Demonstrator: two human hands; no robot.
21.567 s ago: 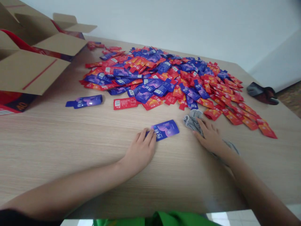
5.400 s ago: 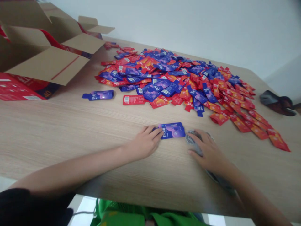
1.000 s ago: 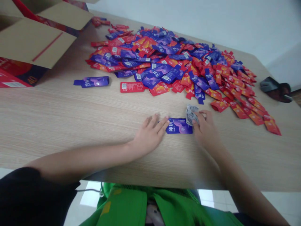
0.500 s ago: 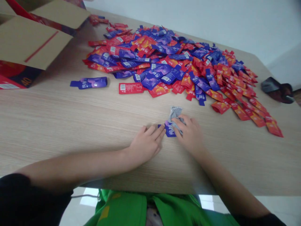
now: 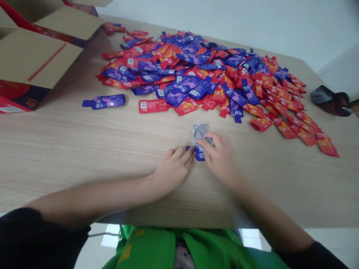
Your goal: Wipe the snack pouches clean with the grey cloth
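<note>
A purple pouch (image 5: pixel 199 155) lies flat on the wooden table in front of me, partly hidden by my hands and a cloth. My left hand (image 5: pixel 177 164) has its fingers close together, the fingertips holding the pouch's narrow tab end against the tabletop. Bunched in the closed fingers of my right hand (image 5: pixel 220 155) is a grey cloth (image 5: pixel 199 131), which rests over the pouch's upper part. The right hand is slightly blurred.
A large heap of red and purple pouches (image 5: pixel 185 71) spreads across the back of the table (image 5: pixel 84 149). One separate purple pouch (image 5: pixel 108 101) lies at left, near open cardboard boxes (image 5: pixel 42 56). A dark glossy object (image 5: pixel 331 101) sits at the right edge.
The cloth and my right hand have shifted left over the pouch. My left hand stays at the tab end. The whole view has shifted slightly.
</note>
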